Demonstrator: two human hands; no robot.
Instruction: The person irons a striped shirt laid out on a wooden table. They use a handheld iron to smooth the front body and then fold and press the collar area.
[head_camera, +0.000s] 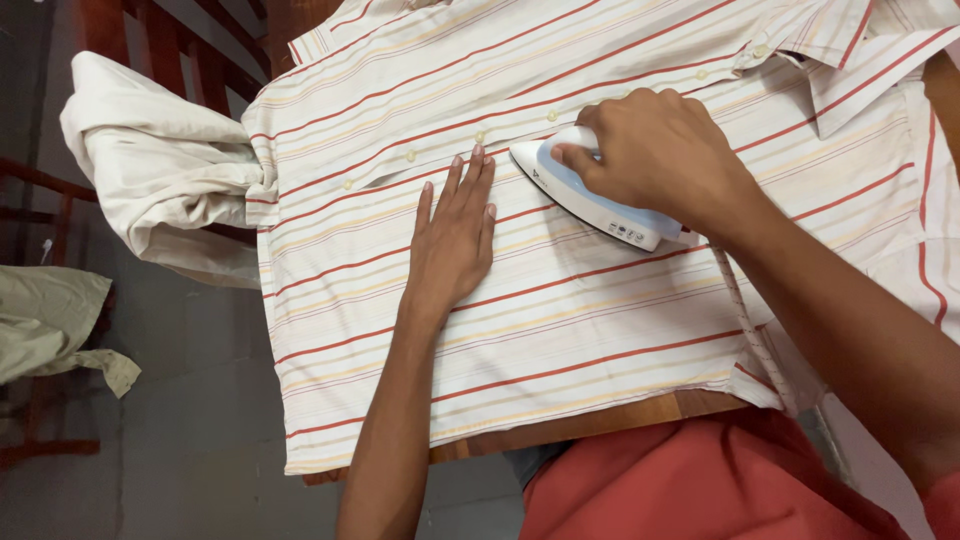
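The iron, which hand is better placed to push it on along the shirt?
The right hand: it grips the white and blue iron from above, tip pointing at the button row. The left hand lies flat, fingers spread on the striped shirt just ahead of the tip, pressing the cloth.

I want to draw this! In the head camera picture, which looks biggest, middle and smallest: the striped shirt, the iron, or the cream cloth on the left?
1. Striped shirt, biggest by far.
2. Cream cloth, bunched up at the shirt's left edge.
3. Iron, smallest, though the right hand covers part of it.
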